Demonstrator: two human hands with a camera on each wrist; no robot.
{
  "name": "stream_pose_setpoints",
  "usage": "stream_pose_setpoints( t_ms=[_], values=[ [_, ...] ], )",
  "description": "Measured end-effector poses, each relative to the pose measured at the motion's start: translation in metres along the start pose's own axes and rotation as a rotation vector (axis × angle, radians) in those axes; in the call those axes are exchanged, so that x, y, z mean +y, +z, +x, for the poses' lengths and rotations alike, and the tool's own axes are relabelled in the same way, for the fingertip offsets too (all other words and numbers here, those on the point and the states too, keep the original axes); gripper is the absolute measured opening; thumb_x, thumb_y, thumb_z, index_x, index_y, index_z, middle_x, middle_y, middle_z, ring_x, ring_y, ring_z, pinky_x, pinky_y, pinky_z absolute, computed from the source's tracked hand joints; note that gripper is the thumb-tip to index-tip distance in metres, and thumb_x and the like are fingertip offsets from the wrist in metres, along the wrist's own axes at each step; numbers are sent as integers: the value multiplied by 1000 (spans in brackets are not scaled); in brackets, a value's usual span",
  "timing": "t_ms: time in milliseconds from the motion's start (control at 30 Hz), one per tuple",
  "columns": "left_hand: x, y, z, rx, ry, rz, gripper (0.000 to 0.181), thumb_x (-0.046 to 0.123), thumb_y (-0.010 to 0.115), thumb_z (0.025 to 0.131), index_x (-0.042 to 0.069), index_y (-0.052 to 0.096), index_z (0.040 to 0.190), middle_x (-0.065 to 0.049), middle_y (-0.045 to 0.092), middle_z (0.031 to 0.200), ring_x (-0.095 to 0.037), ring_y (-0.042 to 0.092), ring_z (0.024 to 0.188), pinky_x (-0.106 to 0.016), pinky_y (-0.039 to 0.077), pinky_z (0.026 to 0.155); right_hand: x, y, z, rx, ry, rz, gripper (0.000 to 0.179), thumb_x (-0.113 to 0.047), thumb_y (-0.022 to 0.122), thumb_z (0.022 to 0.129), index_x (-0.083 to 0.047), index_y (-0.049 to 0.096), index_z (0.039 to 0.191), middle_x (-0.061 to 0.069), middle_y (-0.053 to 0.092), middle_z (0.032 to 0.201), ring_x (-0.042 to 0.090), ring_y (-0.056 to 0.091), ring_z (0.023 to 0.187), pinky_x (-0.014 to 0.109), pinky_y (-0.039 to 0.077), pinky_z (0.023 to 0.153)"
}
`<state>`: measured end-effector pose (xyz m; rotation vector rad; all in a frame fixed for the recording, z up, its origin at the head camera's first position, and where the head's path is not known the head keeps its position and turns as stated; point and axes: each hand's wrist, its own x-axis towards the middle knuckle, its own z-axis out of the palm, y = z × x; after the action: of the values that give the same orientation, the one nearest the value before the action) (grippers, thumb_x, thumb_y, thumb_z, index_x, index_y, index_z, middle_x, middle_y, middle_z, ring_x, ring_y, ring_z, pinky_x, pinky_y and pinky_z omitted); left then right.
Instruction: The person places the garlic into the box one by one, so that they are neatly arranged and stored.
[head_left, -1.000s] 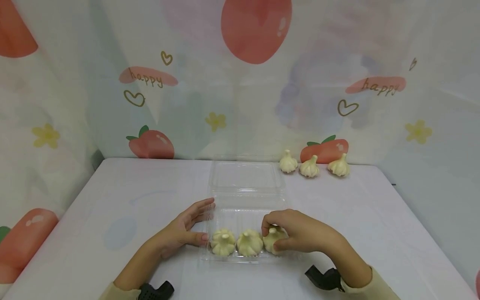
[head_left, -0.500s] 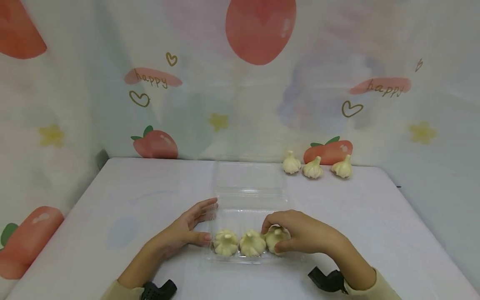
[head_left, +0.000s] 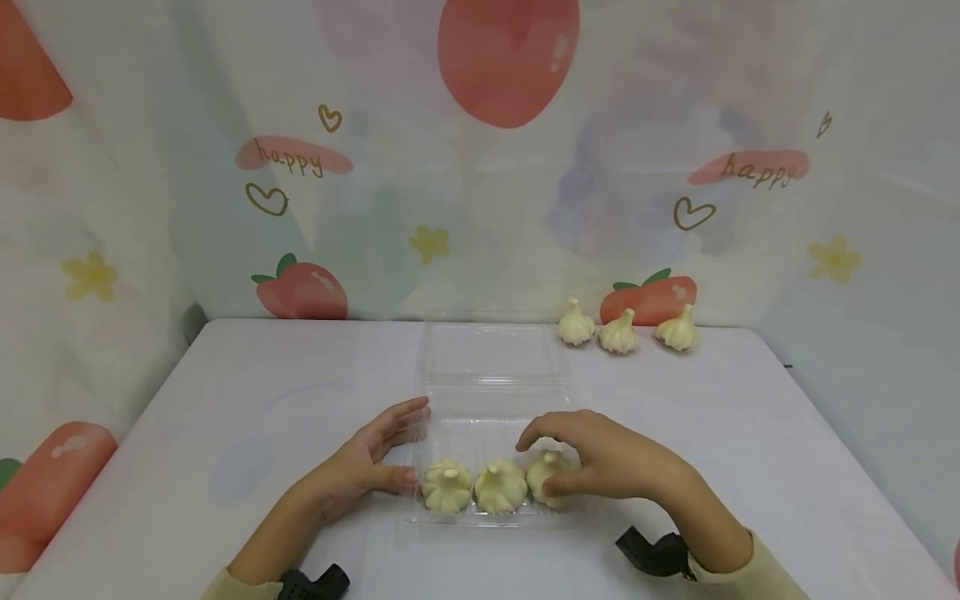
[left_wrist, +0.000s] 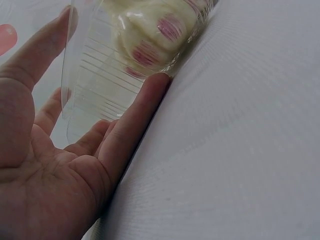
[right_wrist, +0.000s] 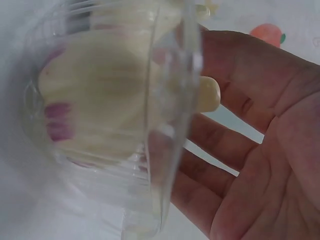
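Observation:
A clear plastic clamshell box [head_left: 480, 437] lies with its lid folded back. Along its near side stand a left garlic bulb [head_left: 447, 485], a middle garlic bulb [head_left: 500, 486] and a right garlic bulb [head_left: 546, 472], stems up. My left hand [head_left: 375, 454] rests at the box's left side, thumb and fingers spread; the left wrist view shows its fingers [left_wrist: 135, 120] against the ribbed wall. Over the right bulb is my right hand [head_left: 600, 457], thumb and fingers spread apart around it. Through the wall, the right wrist view shows the bulb's [right_wrist: 100, 95] purple-marked base.
Behind the box's right side, three more garlic bulbs [head_left: 618, 332] stand near the table's back edge. The box lid [head_left: 493, 354] reaches back to that edge. A printed cloth [head_left: 480, 183] hangs behind the white table [head_left: 315, 358].
My right hand has loosened its grip on the right garlic bulb; its fingers have spread and lifted a little. The bulb stays in the box. My left hand keeps its place.

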<state>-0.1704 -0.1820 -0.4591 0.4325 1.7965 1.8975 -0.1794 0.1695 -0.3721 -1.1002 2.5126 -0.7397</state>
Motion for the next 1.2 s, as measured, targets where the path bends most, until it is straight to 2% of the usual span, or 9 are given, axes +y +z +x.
stream_pose_setpoints(
  t_ms=[200,400,567,900,1067,1200],
  values=[
    [0,0,0,-1,-1,-3,93,7,78,84,28,26,158,-3,20,165,-33,20,148,-45,53,89,3,-7,-3,68,-21,28,45,-24,79,86,-33,60,126,-17,63,124,23,60,117,44,49,96],
    [0,0,-1,-5,-3,3,94,8,78,84,28,25,158,-4,19,165,-33,20,149,-44,53,87,10,-15,-6,143,-50,42,44,-30,78,88,-30,60,128,-18,62,126,16,60,117,42,49,98],
    [2,1,-1,-3,-3,0,95,8,79,84,28,25,158,-3,18,166,-33,19,149,-44,53,89,16,-21,-9,214,-40,61,42,-35,76,89,-30,60,128,-15,62,126,18,62,117,45,50,99],
    [2,0,-1,-3,-4,-5,94,6,77,84,27,24,159,-2,17,165,-33,20,148,-45,54,89,37,-28,-9,394,-77,70,39,-19,76,90,-21,62,127,-8,64,125,9,59,119,41,50,99],
    [2,1,-1,-4,-6,-12,94,5,77,84,28,24,159,-1,17,165,-33,20,148,-45,54,88,51,-29,-8,462,-32,68,42,-16,76,90,-13,61,129,1,64,128,7,58,119,41,50,98],
    [2,1,-1,-4,-7,-17,94,5,77,84,27,25,159,-2,17,165,-33,19,148,-45,54,88,60,-30,-8,507,50,88,48,-18,75,90,-11,57,135,3,61,134,14,56,124,41,49,99]
  ],
)
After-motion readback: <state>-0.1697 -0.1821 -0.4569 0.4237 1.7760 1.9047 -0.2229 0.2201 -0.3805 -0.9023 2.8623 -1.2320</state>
